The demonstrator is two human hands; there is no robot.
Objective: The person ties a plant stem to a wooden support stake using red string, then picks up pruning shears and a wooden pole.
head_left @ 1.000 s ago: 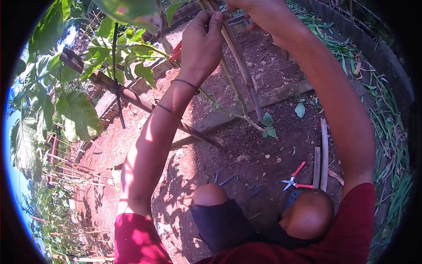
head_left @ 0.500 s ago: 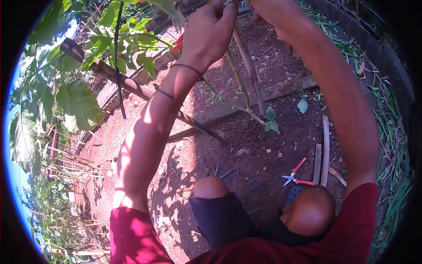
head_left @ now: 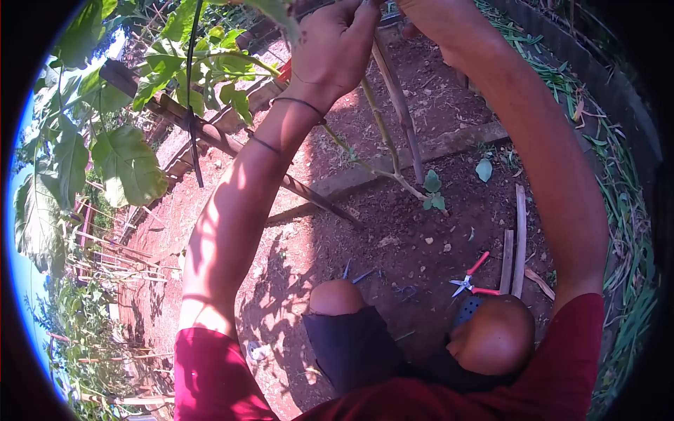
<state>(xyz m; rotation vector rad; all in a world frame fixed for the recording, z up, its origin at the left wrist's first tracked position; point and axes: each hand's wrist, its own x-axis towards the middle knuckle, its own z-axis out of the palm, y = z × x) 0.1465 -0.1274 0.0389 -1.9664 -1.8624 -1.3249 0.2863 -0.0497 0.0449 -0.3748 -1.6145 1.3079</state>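
Both arms reach up to the top edge of the head view. My left hand (head_left: pixel 330 52) has its thumb and fingers pinched together on something I cannot make out. Close beside it on the right is my right hand (head_left: pixel 439 24), its fingers curled and mostly cut off by the frame. Below the hands run a green plant stem (head_left: pixel 380 123) and a wooden stake (head_left: pixel 399 105). Part of a red object (head_left: pixel 285 71) shows behind my left wrist. Red-handled pruning shears (head_left: pixel 466 283) lie spread on the soil near my knee.
A slanting wooden pole (head_left: pixel 217 137) crosses behind my left forearm. Large leaves (head_left: pixel 126 165) and a dark hanging strip (head_left: pixel 191 105) are at the left. Two sticks (head_left: pixel 519 238) lie right of the shears. Cut grass (head_left: pixel 621 231) lines the right-hand wall.
Both hands stay at the top edge, with only slight movement. The leaves and hanging strip at the left have shifted slightly right in view.
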